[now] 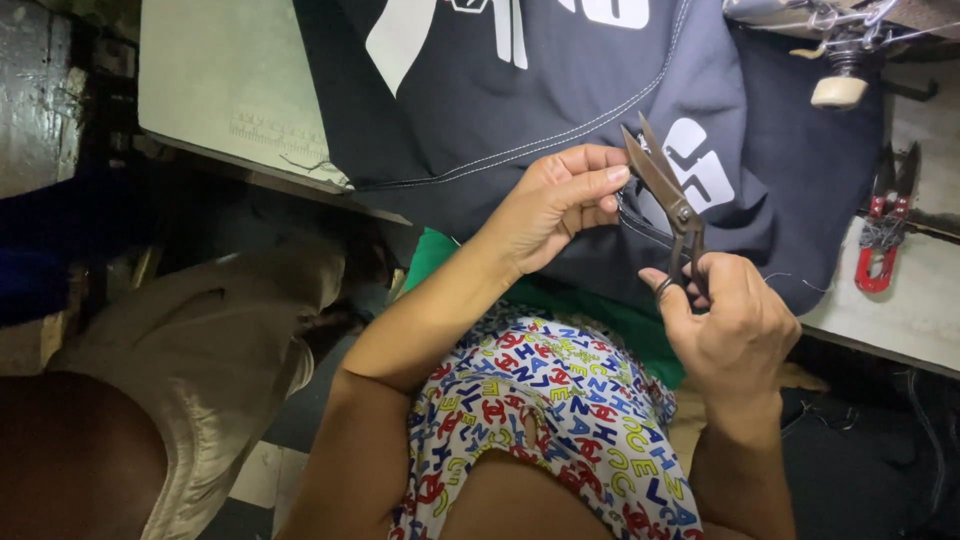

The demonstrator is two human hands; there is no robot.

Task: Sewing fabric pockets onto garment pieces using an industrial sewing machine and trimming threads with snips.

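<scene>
Pinching a fold of the dark navy garment (600, 100) taut, the left hand (555, 205) keeps the seam up near the blades. Closed round the handles, the right hand (735, 325) holds one pair of thread snips (668, 195), blades parted, perhaps at a loose thread. A second, red-handled pair (880, 235) lies on the table (915, 300).

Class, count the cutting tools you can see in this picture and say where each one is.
2. Dark metal snips are held in the right hand, blades up near the left hand. Red-handled snips lie on the table at right. Others may be hidden.
</scene>
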